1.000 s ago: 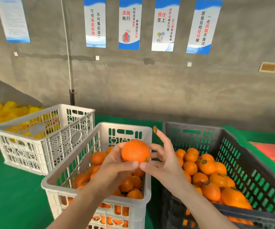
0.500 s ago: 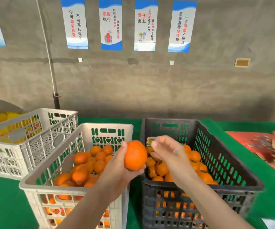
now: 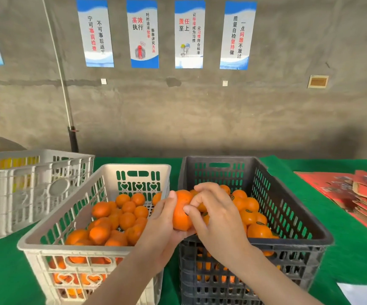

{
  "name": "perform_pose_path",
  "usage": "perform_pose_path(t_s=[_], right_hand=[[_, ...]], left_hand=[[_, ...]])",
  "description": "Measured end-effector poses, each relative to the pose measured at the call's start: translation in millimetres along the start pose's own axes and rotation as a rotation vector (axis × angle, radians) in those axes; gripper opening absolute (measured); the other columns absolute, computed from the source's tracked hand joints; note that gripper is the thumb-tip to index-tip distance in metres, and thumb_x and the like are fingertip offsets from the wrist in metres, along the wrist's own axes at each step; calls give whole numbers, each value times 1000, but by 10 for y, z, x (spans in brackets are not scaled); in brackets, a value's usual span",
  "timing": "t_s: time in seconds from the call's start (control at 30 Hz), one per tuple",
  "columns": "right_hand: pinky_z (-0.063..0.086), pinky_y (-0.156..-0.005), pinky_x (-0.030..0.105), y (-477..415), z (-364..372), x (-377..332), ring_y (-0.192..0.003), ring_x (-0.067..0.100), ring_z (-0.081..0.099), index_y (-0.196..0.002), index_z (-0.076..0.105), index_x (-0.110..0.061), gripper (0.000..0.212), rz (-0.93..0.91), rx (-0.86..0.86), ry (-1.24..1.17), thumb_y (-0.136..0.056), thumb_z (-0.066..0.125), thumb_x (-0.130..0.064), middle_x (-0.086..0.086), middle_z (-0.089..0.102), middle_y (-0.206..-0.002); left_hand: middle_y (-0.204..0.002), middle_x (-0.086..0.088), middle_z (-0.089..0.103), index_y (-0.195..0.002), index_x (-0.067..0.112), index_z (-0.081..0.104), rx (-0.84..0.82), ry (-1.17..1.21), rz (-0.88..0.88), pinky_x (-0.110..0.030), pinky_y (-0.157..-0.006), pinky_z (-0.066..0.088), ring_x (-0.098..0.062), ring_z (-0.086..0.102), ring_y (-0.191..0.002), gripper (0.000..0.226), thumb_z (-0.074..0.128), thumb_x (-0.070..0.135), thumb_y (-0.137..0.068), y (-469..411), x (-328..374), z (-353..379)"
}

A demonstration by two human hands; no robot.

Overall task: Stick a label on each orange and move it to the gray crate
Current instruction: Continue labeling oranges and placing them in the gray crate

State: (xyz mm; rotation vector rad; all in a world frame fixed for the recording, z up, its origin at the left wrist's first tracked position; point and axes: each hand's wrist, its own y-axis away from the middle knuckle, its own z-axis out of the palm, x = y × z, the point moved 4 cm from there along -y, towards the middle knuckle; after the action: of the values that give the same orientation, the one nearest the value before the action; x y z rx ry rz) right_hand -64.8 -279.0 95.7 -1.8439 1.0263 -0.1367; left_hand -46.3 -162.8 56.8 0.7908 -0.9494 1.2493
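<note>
Currently the labelling step: left hand cups the orange between the white crate and gray crate. Right hand, fingers curled, pinches its skin; label hidden. Next, probably: press label flat, set orange in gray crate.

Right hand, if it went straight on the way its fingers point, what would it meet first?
The orange held by the left hand; fingertips of the right hand look to be touching it, though depth is unclear.
</note>
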Motion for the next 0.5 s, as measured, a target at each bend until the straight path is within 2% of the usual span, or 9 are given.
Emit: perform_pose_path(t_s=[0.07,0.13,0.2,0.27,0.33,0.4,0.5], right_hand=[[52,-76,31,11,-43,-40,-94,20,62,-72,62,-12,28,-56,85,59,-88,54,-34,4,63,-102],[54,-69,32,27,-52,-41,-90,19,63,-76,63,-14,27,-58,108,69,-86,54,-37,3,64,-99],[53,-69,29,41,-35,33,-92,12,60,-97,61,-18,33,31,70,50,-83,55,-46,-4,61,-104],[50,-74,23,61,-10,167,-97,2,55,-127,46,-29,60,192,-20,-49,-77,56,-61,-14,54,-112],[48,-80,16,113,63,243,-103,-6,51,-134,28,-45,70,263,-150,-205,-73,55,-68,-22,46,-118],[43,-84,8,180,146,236,-112,-16,41,-135,23,-50,73,209,-231,-266,-73,59,-65,-27,38,-124],[39,-87,2,225,217,264,-113,-16,36,-129,26,-50,75,142,-202,-269,-74,74,-36,-24,33,-123]], left_hand=[[-129,-16,58,-137,11,43,22,3,-7,-47,-91,53,-27,64,-111,53,41,45,-96,-8,-27,4],[-127,-16,60,-137,13,44,35,19,-17,-46,-87,55,-27,64,-110,52,43,43,-95,-25,-47,3],[-119,-14,65,-136,16,45,51,46,-30,-40,-77,58,-25,68,-103,49,45,43,-95,-44,-69,-8],[-110,-12,70,-133,17,46,77,101,-46,-36,-67,59,-22,71,-94,46,47,43,-95,-52,-98,-21],[-102,-12,73,-128,15,49,77,133,-53,-34,-61,59,-23,72,-88,46,47,45,-94,-67,-119,-7],[-95,-14,73,-123,12,53,124,104,-47,-30,-54,56,-23,73,-79,48,48,48,-92,-111,-150,1],[-99,-15,71,-119,13,55,235,72,-67,-29,-51,56,-23,73,-75,53,45,56,-89,-199,-222,-2]])
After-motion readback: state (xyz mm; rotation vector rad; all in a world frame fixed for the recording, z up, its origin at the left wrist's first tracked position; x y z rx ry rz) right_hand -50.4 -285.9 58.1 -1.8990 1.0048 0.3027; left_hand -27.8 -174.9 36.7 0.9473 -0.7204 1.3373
